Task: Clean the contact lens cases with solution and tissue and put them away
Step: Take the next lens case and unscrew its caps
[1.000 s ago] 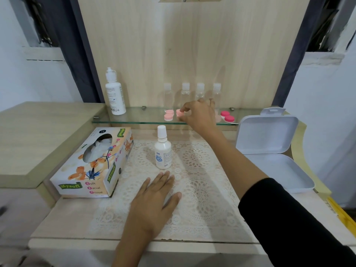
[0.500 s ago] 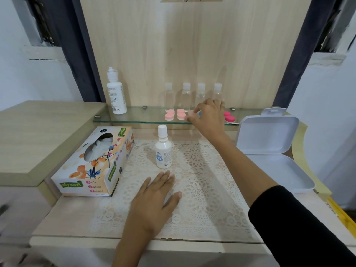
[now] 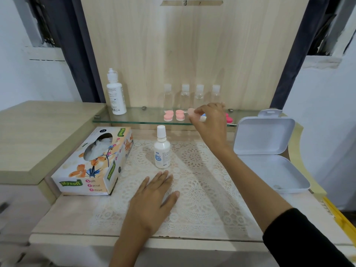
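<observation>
My right hand (image 3: pixel 210 120) is over the glass shelf (image 3: pixel 138 117) and pinches a lens case (image 3: pixel 191 112) with a pale pink cap and a blue cap. Two light pink lens cases (image 3: pixel 174 115) sit on the shelf just left of it. A dark pink case (image 3: pixel 229 118) shows partly behind that hand. My left hand (image 3: pixel 154 197) rests flat on the lace mat (image 3: pixel 200 180). A small white solution bottle (image 3: pixel 162 151) stands on the mat, capped. The tissue box (image 3: pixel 94 162) lies at the left.
An open white plastic box (image 3: pixel 269 151) sits at the right, lid raised. A tall white bottle (image 3: pixel 115 93) and several small clear bottles (image 3: pixel 185 95) stand at the back of the shelf. A raised wooden counter (image 3: pixel 28 135) borders the left.
My right hand left the second pink case, moved right along the shelf and took hold of the pink-and-blue case. My left hand has stayed flat on the mat.
</observation>
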`<state>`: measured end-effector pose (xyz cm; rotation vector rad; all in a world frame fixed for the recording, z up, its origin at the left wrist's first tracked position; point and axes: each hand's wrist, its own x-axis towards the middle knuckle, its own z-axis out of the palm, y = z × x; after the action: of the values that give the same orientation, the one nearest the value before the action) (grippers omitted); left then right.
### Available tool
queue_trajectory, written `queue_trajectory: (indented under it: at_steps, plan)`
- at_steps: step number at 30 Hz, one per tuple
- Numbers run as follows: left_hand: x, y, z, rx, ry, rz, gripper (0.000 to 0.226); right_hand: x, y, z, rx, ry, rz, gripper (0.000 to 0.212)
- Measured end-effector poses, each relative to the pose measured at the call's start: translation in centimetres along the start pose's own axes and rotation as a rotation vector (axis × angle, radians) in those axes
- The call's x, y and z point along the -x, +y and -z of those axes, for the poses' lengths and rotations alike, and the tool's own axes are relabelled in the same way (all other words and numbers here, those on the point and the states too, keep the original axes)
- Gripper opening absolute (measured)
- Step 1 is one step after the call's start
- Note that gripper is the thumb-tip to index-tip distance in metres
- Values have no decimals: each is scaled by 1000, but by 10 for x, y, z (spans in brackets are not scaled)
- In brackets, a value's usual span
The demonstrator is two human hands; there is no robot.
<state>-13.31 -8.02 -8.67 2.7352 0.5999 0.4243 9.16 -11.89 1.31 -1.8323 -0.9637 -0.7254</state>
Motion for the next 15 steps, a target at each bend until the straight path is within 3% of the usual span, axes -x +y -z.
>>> queue_trajectory:
  at_steps: [3, 7, 15]
  plan:
    - [0, 0, 0, -10, 1, -1, 104, 16, -17, 23, -255, -7, -168, 17]
    - [1, 1, 1, -11, 0, -4, 104, 41, -24, 52, -409, -136, -285, 15]
    - [1, -1, -3, -6, 22, -16, 98, 106, 1, 77, -369, -439, -268, 22]
